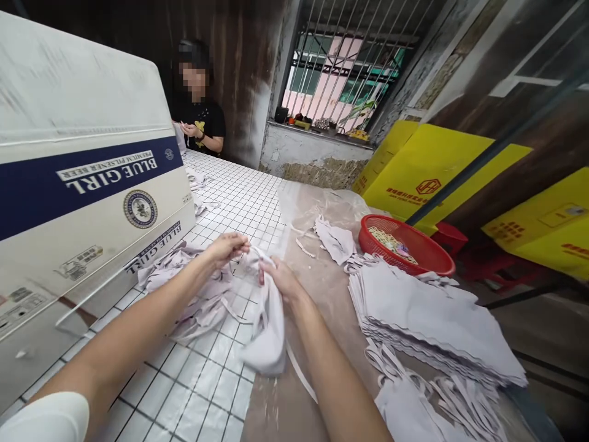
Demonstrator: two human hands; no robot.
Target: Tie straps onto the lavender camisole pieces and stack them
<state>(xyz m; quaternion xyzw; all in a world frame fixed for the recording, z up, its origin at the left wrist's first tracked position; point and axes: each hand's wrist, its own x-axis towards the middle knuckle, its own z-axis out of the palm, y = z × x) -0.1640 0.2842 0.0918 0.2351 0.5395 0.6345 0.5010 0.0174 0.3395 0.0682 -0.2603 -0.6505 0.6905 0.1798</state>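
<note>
A pale lilac-grey fabric piece with thin straps (267, 347) hangs between my hands over the table, somewhat blurred. My left hand (229, 248) pinches a narrow strap end of it. Closed around its upper part is my right hand (283, 281), with the cloth drooping below the fingers. One strap trails down beside my right forearm. Under and behind my left forearm lies a loose heap of similar fabric pieces (202, 307). To the right, a neat stack of flat cut pieces with wavy edges (414, 301) lies beside bundled straps (464, 399).
A white and blue beer carton (92, 159) stands at the left on the checked tabletop (234, 184). At the right is a red plastic basket (405, 236) holding small pale items. Across the table sits a person (209, 126) handling cloth. Yellow boxes (427, 166) stand beyond.
</note>
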